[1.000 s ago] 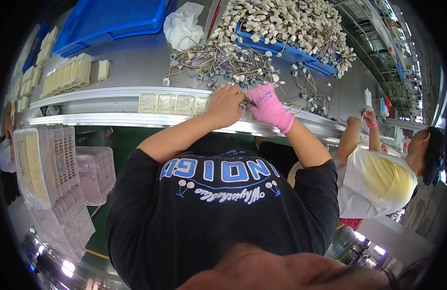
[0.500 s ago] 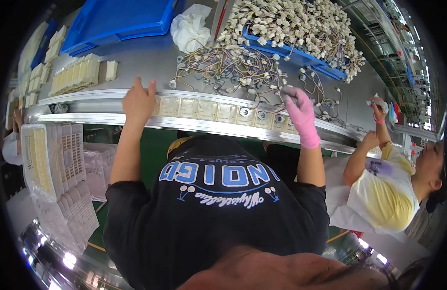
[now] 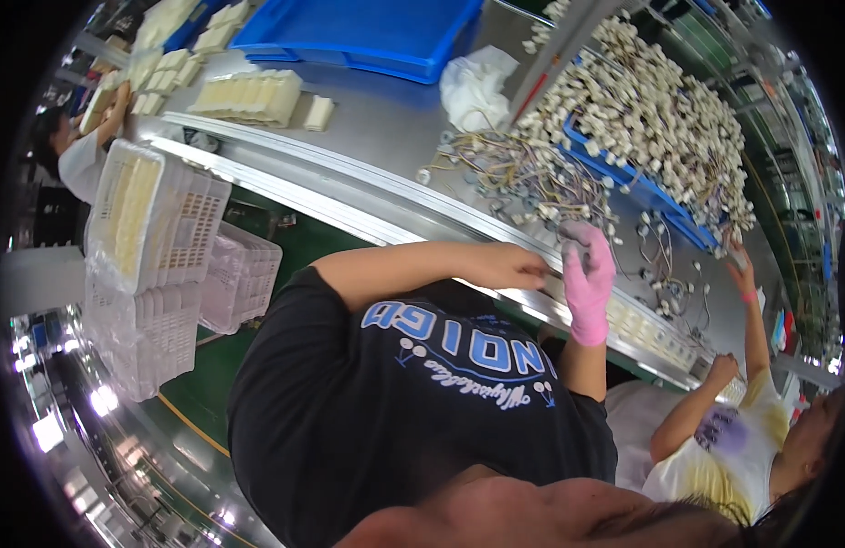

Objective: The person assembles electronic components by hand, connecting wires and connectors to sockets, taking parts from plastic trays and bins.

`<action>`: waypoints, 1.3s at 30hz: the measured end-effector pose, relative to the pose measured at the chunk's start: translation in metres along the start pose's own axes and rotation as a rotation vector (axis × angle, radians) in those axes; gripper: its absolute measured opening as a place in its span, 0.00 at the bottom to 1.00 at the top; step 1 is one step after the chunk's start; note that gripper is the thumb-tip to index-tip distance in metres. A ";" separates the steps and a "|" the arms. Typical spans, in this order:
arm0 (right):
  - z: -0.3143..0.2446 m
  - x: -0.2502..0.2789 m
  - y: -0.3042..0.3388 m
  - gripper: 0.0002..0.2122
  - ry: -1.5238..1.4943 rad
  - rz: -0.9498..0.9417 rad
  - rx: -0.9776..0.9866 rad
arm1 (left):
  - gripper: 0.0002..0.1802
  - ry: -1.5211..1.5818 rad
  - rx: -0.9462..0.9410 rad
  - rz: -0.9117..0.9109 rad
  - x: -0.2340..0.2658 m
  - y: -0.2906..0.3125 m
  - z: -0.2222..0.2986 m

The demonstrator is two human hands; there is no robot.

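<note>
My left hand (image 3: 507,266) reaches across my front to the metal rail, bare, with its fingers curled at the left end of a row of cream square plates (image 3: 649,326). The hand partly hides whatever its fingertips touch. My right hand (image 3: 587,288), in a pink glove with grey fingertips, is raised over the rail just beside it. Its fingers bend over with the thumb apart, and nothing shows between them. Behind the glove lies a tangle of wired connectors (image 3: 532,173) on the metal table.
A blue tray (image 3: 605,169) heaped with white connectors stands far right. At the back are an empty blue tray (image 3: 349,50), a crumpled white bag (image 3: 477,87) and stacked cream plates (image 3: 249,96). White crates (image 3: 158,219) stand left. Co-workers sit at both sides.
My left hand has moved right along the rail, and the row of plates has slid right with it. My right hand stays by the tangled wires. The whole view has turned leftward.
</note>
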State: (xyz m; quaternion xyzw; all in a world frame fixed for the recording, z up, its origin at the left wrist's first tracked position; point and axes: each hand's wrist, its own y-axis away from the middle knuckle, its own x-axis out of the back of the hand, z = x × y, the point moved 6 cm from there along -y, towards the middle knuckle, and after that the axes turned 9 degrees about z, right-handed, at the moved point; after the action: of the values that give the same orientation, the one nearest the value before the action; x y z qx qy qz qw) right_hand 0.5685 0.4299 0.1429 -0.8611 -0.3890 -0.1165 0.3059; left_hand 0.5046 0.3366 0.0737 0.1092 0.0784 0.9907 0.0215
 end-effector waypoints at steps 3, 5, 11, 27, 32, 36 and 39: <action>0.000 -0.021 -0.003 0.09 -0.035 0.005 -0.039 | 0.24 0.130 -0.016 -0.083 0.023 0.017 0.011; -0.007 -0.039 -0.005 0.09 -0.017 -0.010 -0.017 | 0.23 0.126 -0.039 -0.096 0.044 0.031 0.003; -0.039 -0.135 -0.025 0.08 -0.025 -0.023 -0.050 | 0.23 0.253 -0.020 -0.059 0.134 0.112 -0.030; -0.027 -0.456 -0.131 0.21 0.454 -0.631 0.004 | 0.18 -0.192 0.086 0.852 0.432 0.303 -0.150; -0.002 -0.512 -0.133 0.23 0.668 -0.614 -0.146 | 0.28 -1.058 0.102 0.767 0.441 0.285 -0.174; 0.011 -0.526 -0.120 0.22 0.673 -0.447 -0.005 | 0.26 -1.207 -0.117 0.604 0.449 0.264 -0.193; 0.001 -0.520 -0.123 0.21 0.631 -0.571 -0.110 | 0.22 -1.312 -0.211 0.310 0.436 0.243 -0.196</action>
State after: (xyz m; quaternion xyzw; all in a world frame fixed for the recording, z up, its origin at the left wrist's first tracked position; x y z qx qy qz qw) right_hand 0.1286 0.1816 -0.0322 -0.6563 -0.4922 -0.4746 0.3191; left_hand 0.0296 0.0931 0.0167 0.6946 -0.0642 0.7133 -0.0670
